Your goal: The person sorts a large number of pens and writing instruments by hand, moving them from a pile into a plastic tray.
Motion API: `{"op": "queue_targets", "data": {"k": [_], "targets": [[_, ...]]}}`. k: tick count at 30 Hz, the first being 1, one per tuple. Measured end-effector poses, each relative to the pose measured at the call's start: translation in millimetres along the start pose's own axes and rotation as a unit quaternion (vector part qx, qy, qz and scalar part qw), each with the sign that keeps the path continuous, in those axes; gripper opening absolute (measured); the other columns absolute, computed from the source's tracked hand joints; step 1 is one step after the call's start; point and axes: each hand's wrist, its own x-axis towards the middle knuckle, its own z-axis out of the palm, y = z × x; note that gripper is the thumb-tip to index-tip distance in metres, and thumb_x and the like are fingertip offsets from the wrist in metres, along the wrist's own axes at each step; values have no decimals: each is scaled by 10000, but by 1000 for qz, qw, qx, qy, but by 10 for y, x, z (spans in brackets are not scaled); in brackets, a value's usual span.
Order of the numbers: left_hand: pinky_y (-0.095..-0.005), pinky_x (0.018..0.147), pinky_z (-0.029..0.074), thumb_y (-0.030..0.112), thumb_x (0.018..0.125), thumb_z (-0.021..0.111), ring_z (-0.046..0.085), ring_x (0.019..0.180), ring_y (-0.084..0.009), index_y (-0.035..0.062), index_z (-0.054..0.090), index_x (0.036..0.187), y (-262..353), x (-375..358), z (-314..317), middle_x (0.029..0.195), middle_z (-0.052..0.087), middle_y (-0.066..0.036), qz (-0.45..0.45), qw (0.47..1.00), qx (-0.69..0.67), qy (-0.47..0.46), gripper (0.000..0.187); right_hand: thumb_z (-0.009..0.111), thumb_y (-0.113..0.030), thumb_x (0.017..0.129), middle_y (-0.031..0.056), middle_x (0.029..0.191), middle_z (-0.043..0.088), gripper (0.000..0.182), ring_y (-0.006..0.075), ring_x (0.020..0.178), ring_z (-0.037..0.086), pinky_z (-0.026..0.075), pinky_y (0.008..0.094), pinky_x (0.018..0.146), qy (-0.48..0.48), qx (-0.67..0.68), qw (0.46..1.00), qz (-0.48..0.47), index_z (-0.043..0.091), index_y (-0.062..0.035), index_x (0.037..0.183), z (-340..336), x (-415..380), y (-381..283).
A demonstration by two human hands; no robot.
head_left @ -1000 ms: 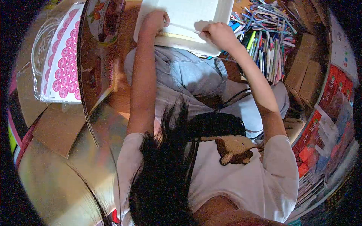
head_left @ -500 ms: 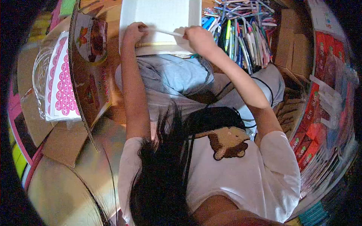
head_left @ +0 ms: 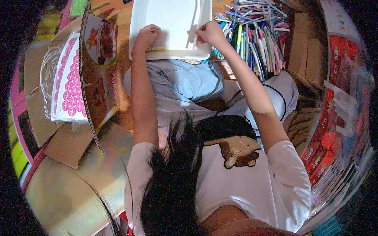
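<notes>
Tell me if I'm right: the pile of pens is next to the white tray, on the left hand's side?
Wrong side: the head view shows the pile of pens next to the white tray, on the side of the right hand.

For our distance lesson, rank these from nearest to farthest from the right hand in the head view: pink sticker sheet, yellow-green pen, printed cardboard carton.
1. Yellow-green pen: just right of the right hand.
2. Printed cardboard carton: left, past the left hand.
3. Pink sticker sheet: far left, beyond the carton.
</notes>
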Motion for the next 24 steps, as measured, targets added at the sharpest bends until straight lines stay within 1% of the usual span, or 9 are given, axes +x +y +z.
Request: {"op": "queue_targets", "data": {"k": [1, 5, 10, 14, 17, 19, 20, 21, 24], "targets": [[-296, 702, 483, 179, 787, 629, 607, 760, -183, 70, 626, 971, 55, -13, -1, 854, 646, -111, -22, 1000, 6, -11, 214, 611, -141, 725, 156, 685, 643, 195, 247, 629, 643, 521, 345, 626, -24, -118, 993, 1, 645, 50, 753, 73, 73, -3], [-317, 717, 481, 200, 786, 623, 613, 763, -211, 65, 637, 937, 87, 1, 87, 857, 650, -117, 38, 998, 39, -42, 202, 568, -97, 711, 198, 824, 642, 180, 314, 766, 641, 527, 385, 676, -17, -286, 958, -19, 667, 17, 810, 195, 89, -198], [-327, 714, 478, 198, 778, 626, 609, 756, -229, 57, 650, 891, 106, -10, 121, 843, 651, -117, 60, 995, 5, -83, 182, 566, -116, 724, 201, 852, 641, 206, 316, 807, 640, 528, 373, 690, -43, -321, 946, -15, 671, -11, 867, 269, 137, -343], [-326, 704, 478, 211, 770, 634, 609, 747, -225, 51, 649, 893, 46, 1, 112, 830, 648, -127, 76, 994, 54, -57, 202, 574, -137, 741, 205, 828, 639, 197, 309, 787, 642, 530, 377, 672, -21, -313, 949, -11, 671, -15, 862, 182, -47, -519], [-323, 704, 478, 222, 766, 639, 608, 748, -220, 56, 651, 892, 115, -26, 67, 831, 648, -118, 39, 995, 65, -64, 209, 570, -141, 759, 205, 775, 633, 174, 319, 742, 640, 528, 399, 644, 94, -273, 952, -99, 667, -8, 818, -25, -69, -303], [-322, 704, 479, 223, 763, 643, 607, 752, -215, 63, 653, 894, 113, -27, 40, 836, 650, -104, -20, 995, 42, -84, 208, 571, -283, 811, 220, 690, 598, 309, 365, 671, 608, 492, 442, 582, 158, -269, 944, -109, 610, 14, 735, -399, -249, -209], [-323, 703, 481, 219, 762, 644, 607, 755, -213, 68, 654, 894, 74, -10, 45, 837, 650, -100, 7, 996, 56, -72, 201, 575, -279, 812, 228, 670, 588, 302, 383, 661, 599, 485, 460, 597, 202, -266, 938, -97, 596, 14, 741, -469, -210, 60], [-324, 701, 482, 214, 761, 646, 608, 758, -212, 72, 655, 895, 24, 28, 53, 838, 650, -96, 36, 995, 69, -60, 195, 577, -259, 813, 223, 649, 583, 258, 394, 629, 589, 484, 460, 590, 186, -270, 941, -87, 598, -3, 784, -607, -290, 156], [-326, 697, 486, 200, 756, 649, 609, 765, -213, 82, 657, 888, 11, 45, 51, 841, 650, -92, 57, 996, 59, -35, 178, 554, -166, 794, 136, 936, 607, 207, 298, 881, 586, 473, 399, 733, 38, -351, 930, -106, 600, -70, 972, -658, -344, 587]]}}
